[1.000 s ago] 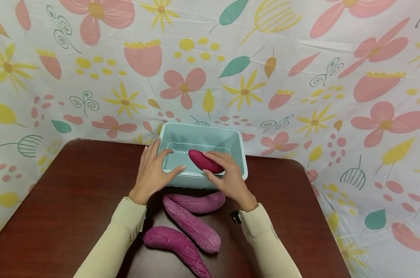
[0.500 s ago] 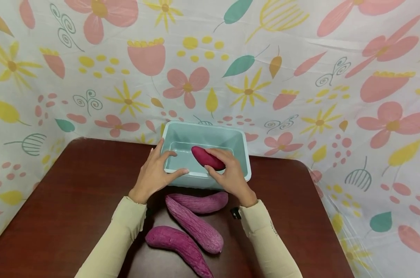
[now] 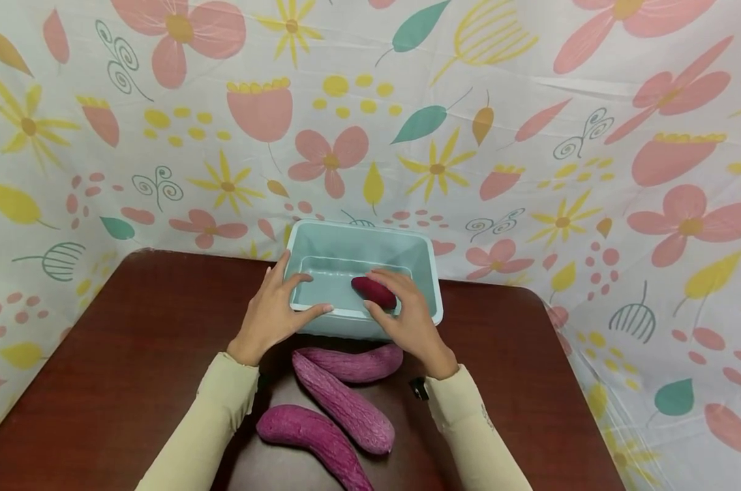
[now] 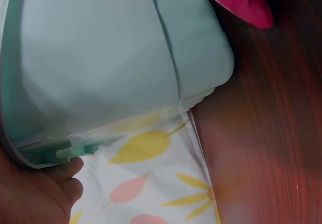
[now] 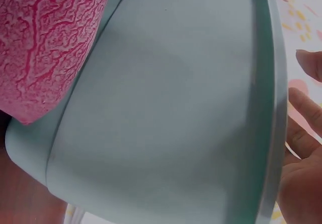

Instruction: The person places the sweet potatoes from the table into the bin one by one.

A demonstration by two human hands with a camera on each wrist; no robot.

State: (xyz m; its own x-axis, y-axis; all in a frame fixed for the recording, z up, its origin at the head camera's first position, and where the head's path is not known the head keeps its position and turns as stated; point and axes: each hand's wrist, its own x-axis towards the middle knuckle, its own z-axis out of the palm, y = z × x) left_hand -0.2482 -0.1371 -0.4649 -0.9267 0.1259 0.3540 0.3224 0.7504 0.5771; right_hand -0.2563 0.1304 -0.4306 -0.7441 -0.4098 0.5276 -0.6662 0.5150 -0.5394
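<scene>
The dark red sweet potato [image 3: 375, 291] is inside the pale green plastic tub [image 3: 428, 262], low near its front wall. The right hand [image 3: 410, 317] holds it with fingers curled over the top and thumb below. The left hand [image 3: 270, 310] rests on the tub's front-left corner, fingers spread and relaxed over the rim, thumb against the front wall. Three purple sweet potatoes [image 3: 345, 402] lie on the brown table [image 3: 100, 368] just in front of the tub, between the two sleeves.
</scene>
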